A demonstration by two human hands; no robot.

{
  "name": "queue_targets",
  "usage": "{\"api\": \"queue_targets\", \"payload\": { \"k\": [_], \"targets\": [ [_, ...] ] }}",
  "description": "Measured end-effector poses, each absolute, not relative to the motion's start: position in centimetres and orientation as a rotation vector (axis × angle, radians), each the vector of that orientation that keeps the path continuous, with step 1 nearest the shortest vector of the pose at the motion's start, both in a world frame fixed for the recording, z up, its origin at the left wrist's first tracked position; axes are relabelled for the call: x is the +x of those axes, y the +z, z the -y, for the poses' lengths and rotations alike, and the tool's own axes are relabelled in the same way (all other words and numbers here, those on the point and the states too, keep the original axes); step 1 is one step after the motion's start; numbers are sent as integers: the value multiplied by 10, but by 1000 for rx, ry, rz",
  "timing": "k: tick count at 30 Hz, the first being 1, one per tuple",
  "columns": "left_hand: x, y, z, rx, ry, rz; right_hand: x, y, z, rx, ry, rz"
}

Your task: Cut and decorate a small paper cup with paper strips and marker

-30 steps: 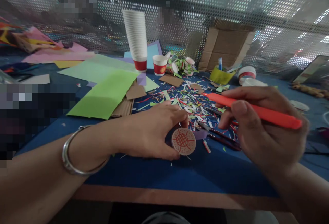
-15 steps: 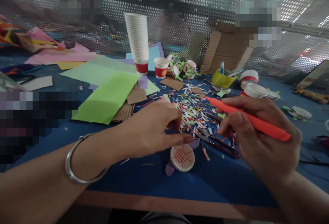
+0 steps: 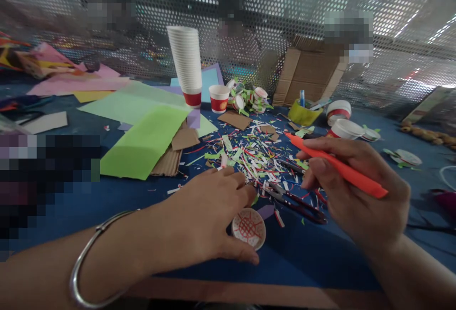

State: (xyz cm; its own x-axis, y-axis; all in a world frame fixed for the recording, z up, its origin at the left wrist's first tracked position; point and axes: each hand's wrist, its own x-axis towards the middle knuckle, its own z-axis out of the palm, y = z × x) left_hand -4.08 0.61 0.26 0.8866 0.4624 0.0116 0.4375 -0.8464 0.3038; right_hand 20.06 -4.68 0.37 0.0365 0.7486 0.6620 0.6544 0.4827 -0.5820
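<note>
My right hand (image 3: 359, 191) is closed around an orange-red marker (image 3: 347, 170), its tip pointing up and left, above the table. A small round white paper cup base (image 3: 248, 228) with a red grid drawing lies near the table's front edge. My left hand (image 3: 213, 212), with a silver bangle (image 3: 83, 258) on its wrist, reaches around the left side of this piece. Its thumb and fingers are spread apart, thumb on the near side and fingers on the far side; whether they touch it I cannot tell. Dark-handled scissors (image 3: 299, 205) lie between the hands.
Paper scraps (image 3: 245, 155) cover the table's middle. Behind stand a tall cup stack (image 3: 185, 61), a single red-and-white cup (image 3: 219, 98) and cut cup pieces (image 3: 249, 97). Green paper (image 3: 142, 146) lies left; a yellow holder (image 3: 304, 112) and cardboard (image 3: 308, 75) stand right.
My left hand has come down and nearer to me, its thumb moving from the far edge of the cup base to its near side. The marker stays in my right hand.
</note>
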Motion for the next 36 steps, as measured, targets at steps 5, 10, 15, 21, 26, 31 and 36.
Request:
{"api": "queue_targets", "payload": {
  "k": [5, 10, 15, 21, 26, 31, 36],
  "targets": [
    [-45, 5, 1, 2687, 134, -656, 214, 9, 36, -1364, 49, 1861],
    [-51, 22, 3, 2549, 7, -609, 229, 13, 28, -1432, 54, 1999],
    [-48, 27, -3, 2376, 178, -646, 225, 12, 27, -1433, 31, 2087],
    [-32, 10, -12, 1960, 434, -780, 197, 3, 36, -1258, 164, 2262],
    [-21, -6, -13, 1579, 616, -653, 182, -5, 41, -1212, 178, 2311],
    [-16, -4, -14, 1336, 673, -710, 178, -9, 43, -1208, 146, 2320],
    [-19, 5, -19, 1221, 669, -688, 177, -11, 43, -1184, 122, 2345]
  ]
}}
